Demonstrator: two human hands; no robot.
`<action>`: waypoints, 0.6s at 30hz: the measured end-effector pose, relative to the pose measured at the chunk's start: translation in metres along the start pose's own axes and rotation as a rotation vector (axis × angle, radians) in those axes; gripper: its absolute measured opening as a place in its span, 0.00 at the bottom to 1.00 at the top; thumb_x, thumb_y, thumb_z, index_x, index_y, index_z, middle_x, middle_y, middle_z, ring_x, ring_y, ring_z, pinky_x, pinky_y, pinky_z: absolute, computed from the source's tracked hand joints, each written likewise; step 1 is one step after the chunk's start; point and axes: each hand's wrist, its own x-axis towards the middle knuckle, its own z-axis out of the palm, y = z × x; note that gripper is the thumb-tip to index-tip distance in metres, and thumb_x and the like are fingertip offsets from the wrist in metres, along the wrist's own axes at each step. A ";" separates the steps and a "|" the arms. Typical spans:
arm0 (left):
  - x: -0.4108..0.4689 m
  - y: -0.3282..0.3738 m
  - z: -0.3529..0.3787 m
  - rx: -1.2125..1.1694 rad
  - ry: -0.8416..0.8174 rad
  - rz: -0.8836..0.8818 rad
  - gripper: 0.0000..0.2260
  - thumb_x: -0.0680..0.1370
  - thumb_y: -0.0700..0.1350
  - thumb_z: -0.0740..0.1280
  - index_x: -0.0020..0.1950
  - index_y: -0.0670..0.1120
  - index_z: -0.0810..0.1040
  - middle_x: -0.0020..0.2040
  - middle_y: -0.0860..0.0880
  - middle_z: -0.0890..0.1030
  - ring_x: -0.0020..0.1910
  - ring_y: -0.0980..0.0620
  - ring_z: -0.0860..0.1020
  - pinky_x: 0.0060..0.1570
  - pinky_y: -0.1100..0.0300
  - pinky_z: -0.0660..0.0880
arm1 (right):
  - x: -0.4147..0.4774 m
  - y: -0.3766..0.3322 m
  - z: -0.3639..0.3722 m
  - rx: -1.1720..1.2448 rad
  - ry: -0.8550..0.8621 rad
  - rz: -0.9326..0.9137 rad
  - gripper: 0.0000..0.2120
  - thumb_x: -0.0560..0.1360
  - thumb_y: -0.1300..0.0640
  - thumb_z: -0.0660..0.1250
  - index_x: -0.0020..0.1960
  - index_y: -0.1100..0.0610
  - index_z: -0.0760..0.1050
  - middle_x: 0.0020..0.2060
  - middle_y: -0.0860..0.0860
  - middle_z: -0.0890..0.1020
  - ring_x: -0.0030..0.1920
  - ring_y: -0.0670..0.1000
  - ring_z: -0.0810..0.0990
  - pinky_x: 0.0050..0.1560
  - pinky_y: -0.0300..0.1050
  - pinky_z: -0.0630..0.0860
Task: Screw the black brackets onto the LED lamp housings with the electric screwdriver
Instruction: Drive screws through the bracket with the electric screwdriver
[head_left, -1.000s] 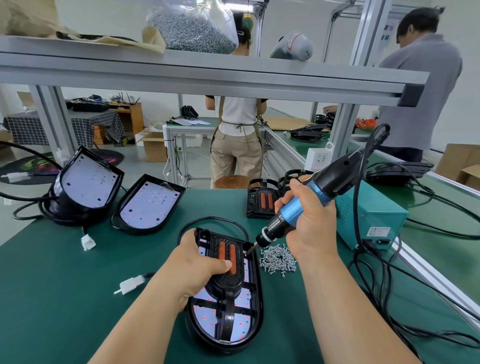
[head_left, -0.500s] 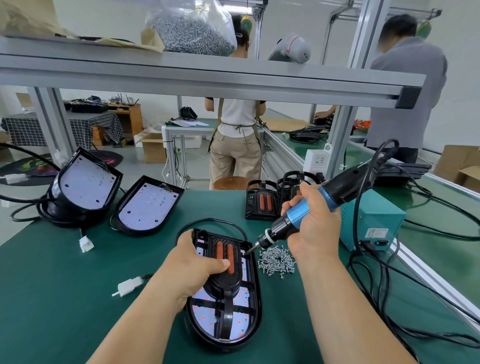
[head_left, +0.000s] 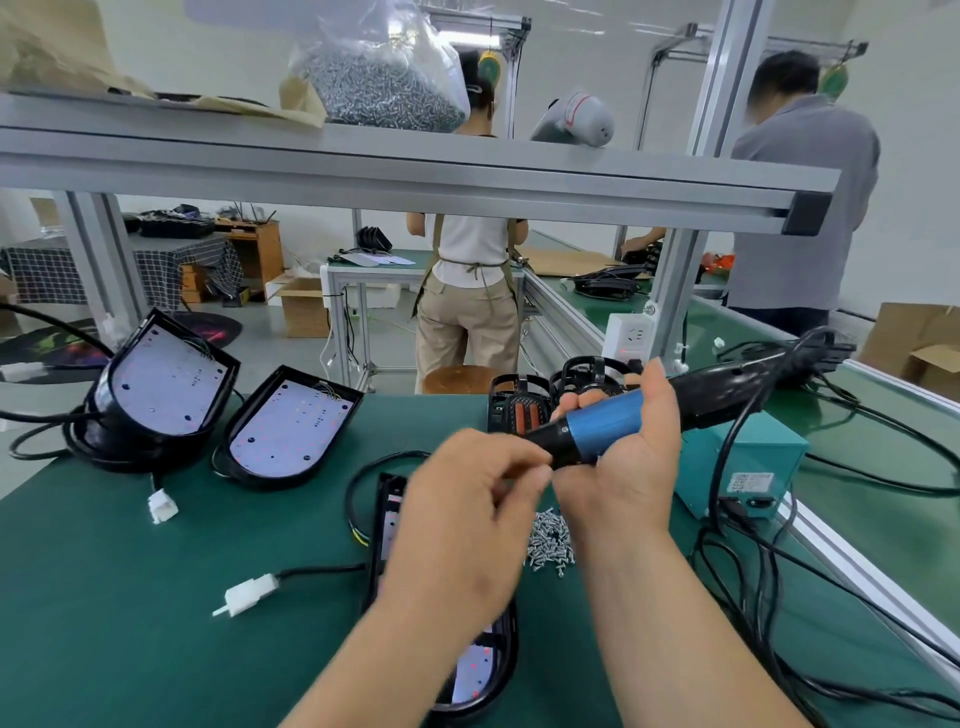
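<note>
Your right hand (head_left: 623, 467) grips the screwdriver (head_left: 597, 431), held level above the surface (head_left: 130, 597). Your left hand (head_left: 467, 519) pinches at its tip, probably seating a screw, though blur hides it. Set the screw square on the bit before lowering to the housing (head_left: 387, 519), which lies under your left wrist beside the screws (head_left: 550, 540).

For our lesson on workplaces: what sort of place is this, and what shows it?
Probably a lamp assembly workshop: LED lamp housings on a green bench, an electric screwdriver in the right hand, loose screws.
</note>
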 end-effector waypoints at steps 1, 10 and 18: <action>-0.003 0.004 0.006 -0.029 -0.023 0.016 0.07 0.75 0.43 0.72 0.46 0.56 0.83 0.38 0.61 0.77 0.41 0.66 0.75 0.42 0.76 0.68 | -0.003 0.004 0.001 -0.001 -0.008 0.028 0.17 0.73 0.46 0.72 0.45 0.57 0.70 0.28 0.51 0.73 0.28 0.51 0.75 0.37 0.43 0.78; 0.001 0.000 0.007 0.009 -0.071 -0.059 0.07 0.78 0.45 0.68 0.45 0.54 0.85 0.38 0.56 0.79 0.47 0.61 0.74 0.44 0.74 0.69 | -0.017 0.018 0.002 -0.060 -0.150 0.098 0.16 0.61 0.42 0.73 0.27 0.54 0.78 0.28 0.50 0.76 0.28 0.49 0.75 0.33 0.41 0.74; 0.003 0.003 0.007 -0.256 -0.005 -0.363 0.13 0.74 0.46 0.73 0.30 0.58 0.81 0.30 0.61 0.82 0.30 0.65 0.77 0.33 0.74 0.71 | -0.028 0.027 0.005 -0.235 -0.202 0.063 0.27 0.66 0.45 0.71 0.57 0.60 0.70 0.39 0.59 0.73 0.42 0.59 0.68 0.46 0.54 0.68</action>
